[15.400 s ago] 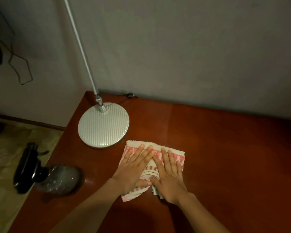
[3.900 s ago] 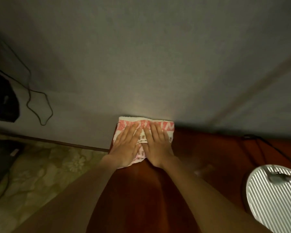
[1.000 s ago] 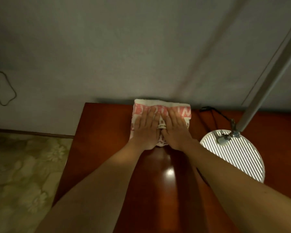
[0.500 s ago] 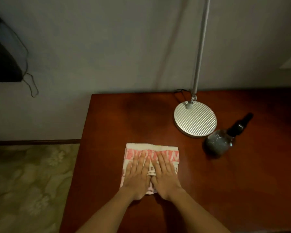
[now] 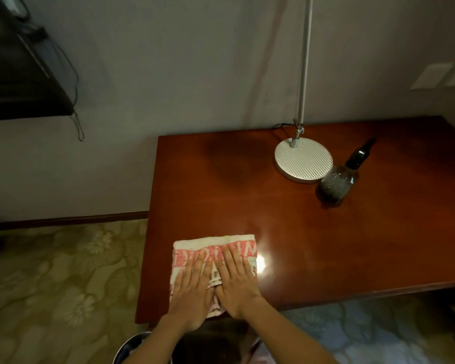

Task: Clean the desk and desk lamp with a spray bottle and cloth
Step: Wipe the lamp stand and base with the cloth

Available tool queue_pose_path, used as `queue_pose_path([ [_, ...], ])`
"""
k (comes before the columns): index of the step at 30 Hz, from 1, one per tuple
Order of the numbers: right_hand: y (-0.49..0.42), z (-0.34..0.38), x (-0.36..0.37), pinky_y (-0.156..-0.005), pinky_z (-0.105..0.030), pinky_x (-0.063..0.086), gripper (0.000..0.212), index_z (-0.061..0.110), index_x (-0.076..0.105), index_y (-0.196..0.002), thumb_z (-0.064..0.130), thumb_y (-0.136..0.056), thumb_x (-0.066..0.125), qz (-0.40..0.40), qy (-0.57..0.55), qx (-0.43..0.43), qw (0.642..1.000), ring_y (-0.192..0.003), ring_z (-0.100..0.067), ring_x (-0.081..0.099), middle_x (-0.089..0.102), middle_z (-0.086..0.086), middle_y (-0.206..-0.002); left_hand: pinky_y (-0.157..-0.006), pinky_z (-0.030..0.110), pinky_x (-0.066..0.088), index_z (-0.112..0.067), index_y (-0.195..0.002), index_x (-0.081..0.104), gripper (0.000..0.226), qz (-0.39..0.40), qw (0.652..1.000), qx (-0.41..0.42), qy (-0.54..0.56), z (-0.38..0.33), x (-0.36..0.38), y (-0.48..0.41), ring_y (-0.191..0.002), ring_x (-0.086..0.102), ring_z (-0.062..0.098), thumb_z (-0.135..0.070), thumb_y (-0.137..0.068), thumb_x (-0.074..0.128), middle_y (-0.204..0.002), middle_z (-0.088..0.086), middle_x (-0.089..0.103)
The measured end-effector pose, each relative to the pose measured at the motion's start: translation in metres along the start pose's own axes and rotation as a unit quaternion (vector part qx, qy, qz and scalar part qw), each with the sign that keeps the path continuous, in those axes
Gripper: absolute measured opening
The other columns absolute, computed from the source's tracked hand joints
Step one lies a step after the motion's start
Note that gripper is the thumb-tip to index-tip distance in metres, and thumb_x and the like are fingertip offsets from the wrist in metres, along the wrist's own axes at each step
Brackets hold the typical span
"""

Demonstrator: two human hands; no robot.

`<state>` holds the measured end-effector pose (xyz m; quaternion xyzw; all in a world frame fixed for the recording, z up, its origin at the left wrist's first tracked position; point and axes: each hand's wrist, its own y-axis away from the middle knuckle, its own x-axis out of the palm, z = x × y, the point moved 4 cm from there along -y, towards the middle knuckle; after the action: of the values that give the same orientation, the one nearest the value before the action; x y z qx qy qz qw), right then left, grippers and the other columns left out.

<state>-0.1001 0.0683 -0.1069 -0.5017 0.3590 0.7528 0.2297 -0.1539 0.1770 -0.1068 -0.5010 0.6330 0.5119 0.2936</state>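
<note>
A folded pink-and-white cloth (image 5: pixel 213 245) lies flat at the front left corner of the reddish wooden desk (image 5: pixel 326 232). My left hand (image 5: pixel 192 292) and my right hand (image 5: pixel 237 282) press side by side on the cloth, palms down and fingers spread. The desk lamp's round ribbed silver base (image 5: pixel 304 161) stands at the back, its thin pole (image 5: pixel 304 64) rising out of view. A clear spray bottle (image 5: pixel 338 182) with a black nozzle stands just right of the base.
A grey wall runs behind the desk, with a lamp cord (image 5: pixel 280 125) at its foot. A dark object with hanging cables (image 5: pixel 19 74) is mounted at upper left. Patterned floor (image 5: pixel 50 285) lies left of the desk; a round metal rim (image 5: pixel 132 345) shows below its front edge.
Both hands have drawn the cloth from the desk's back edge toward the front left corner. The view has pulled back, bringing the lamp and spray bottle into sight.
</note>
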Motion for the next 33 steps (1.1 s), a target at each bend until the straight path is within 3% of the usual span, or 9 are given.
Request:
queue_pose_path([
  [4, -0.017, 0.043, 0.008, -0.107, -0.042, -0.026, 0.076, 0.021, -0.028, -0.138, 0.053, -0.071, -0.015, 0.013, 0.024, -0.04, 0.999, -0.137, -0.027, -0.036, -0.036, -0.007, -0.149, -0.101, 0.025, -0.031, -0.044, -0.121, -0.052, 0.061, -0.025, 0.999, -0.045, 0.009, 0.048, 0.007, 0.021, -0.131, -0.04, 0.003, -0.06, -0.08, -0.01, -0.136, -0.02, -0.052],
  [10, -0.028, 0.111, 0.019, -0.108, -0.042, -0.025, 0.079, 0.021, -0.028, -0.137, 0.052, -0.066, -0.019, 0.024, 0.014, -0.083, 0.996, -0.137, -0.026, -0.036, -0.036, -0.007, -0.15, -0.116, 0.038, -0.013, -0.035, -0.126, -0.047, 0.082, 0.014, 0.995, -0.103, 0.013, 0.1, -0.005, 0.062, -0.114, -0.058, -0.002, -0.075, -0.055, -0.037, -0.136, -0.01, -0.053],
  [13, -0.025, 0.128, 0.027, -0.107, -0.042, -0.026, 0.081, 0.017, -0.021, -0.142, 0.051, -0.068, -0.014, 0.014, 0.024, -0.072, 0.997, -0.135, -0.027, -0.04, -0.031, -0.009, -0.152, -0.117, 0.045, -0.007, -0.035, -0.131, -0.038, 0.073, 0.047, 0.991, -0.122, 0.019, 0.113, -0.009, 0.072, -0.128, -0.045, 0.003, -0.068, -0.068, -0.017, -0.139, -0.01, -0.049],
  [15, -0.023, 0.129, 0.028, -0.116, -0.04, -0.018, 0.079, 0.01, 0.008, -0.15, 0.047, -0.08, 0.009, -0.017, 0.032, -0.04, 0.999, -0.141, -0.026, -0.029, -0.004, -0.015, -0.158, -0.117, 0.048, -0.008, -0.036, -0.133, -0.036, 0.061, 0.074, 0.988, -0.133, 0.006, 0.113, -0.01, 0.074, -0.137, -0.034, 0.009, -0.058, -0.087, -0.002, -0.14, -0.01, -0.047],
  [18, -0.016, 0.127, 0.031, -0.112, -0.042, 0.008, 0.067, 0.011, 0.057, -0.129, 0.045, -0.073, 0.04, 0.001, -0.006, -0.031, 0.999, -0.143, -0.027, 0.007, 0.048, -0.014, -0.143, -0.118, 0.052, -0.003, -0.028, -0.143, -0.027, 0.062, 0.081, 0.987, -0.139, -0.014, 0.106, -0.012, 0.073, -0.142, -0.027, 0.017, -0.039, -0.102, 0.018, -0.147, -0.007, -0.04],
  [21, -0.006, 0.126, 0.033, -0.113, -0.045, 0.027, 0.075, 0.011, 0.046, -0.136, 0.049, -0.072, 0.039, -0.043, -0.016, -0.052, 0.998, -0.147, -0.027, 0.0, 0.026, -0.013, -0.156, -0.119, 0.051, 0.001, -0.024, -0.148, -0.019, 0.065, 0.096, 0.984, -0.149, -0.006, 0.096, -0.012, 0.079, -0.145, -0.022, 0.019, -0.036, -0.101, 0.023, -0.153, -0.004, -0.032],
  [25, 0.004, 0.12, 0.032, -0.1, -0.047, 0.043, 0.086, 0.006, 0.006, -0.151, 0.056, -0.085, 0.026, 0.0, -0.02, -0.051, 0.998, -0.147, -0.031, 0.006, 0.032, -0.012, -0.151, -0.117, 0.05, 0.007, -0.029, -0.149, -0.014, 0.069, 0.088, 0.984, -0.153, 0.007, 0.09, -0.005, 0.089, -0.146, -0.019, 0.019, -0.032, -0.1, 0.033, -0.147, -0.003, -0.037],
  [29, 0.009, 0.116, 0.014, -0.12, -0.045, -0.008, 0.07, 0.015, -0.012, -0.15, 0.048, -0.098, 0.021, 0.11, 0.069, -0.127, 0.983, -0.136, -0.024, -0.032, -0.028, -0.009, -0.152, -0.117, 0.054, 0.006, -0.028, -0.149, -0.016, 0.07, 0.102, 0.983, -0.153, 0.003, 0.088, -0.011, 0.088, -0.146, -0.02, 0.021, -0.038, -0.1, 0.033, -0.144, -0.008, -0.038],
  [33, 0.008, 0.107, -0.023, -0.121, -0.043, 0.0, 0.061, 0.022, -0.001, -0.153, 0.04, -0.101, 0.025, 0.093, 0.027, -0.115, 0.989, -0.145, -0.026, -0.02, -0.019, -0.009, -0.158, -0.117, 0.058, 0.0, -0.027, -0.15, -0.016, 0.071, 0.137, 0.98, -0.147, -0.005, 0.079, -0.031, 0.084, -0.145, -0.022, 0.021, -0.039, -0.098, 0.032, -0.154, -0.007, -0.03],
])
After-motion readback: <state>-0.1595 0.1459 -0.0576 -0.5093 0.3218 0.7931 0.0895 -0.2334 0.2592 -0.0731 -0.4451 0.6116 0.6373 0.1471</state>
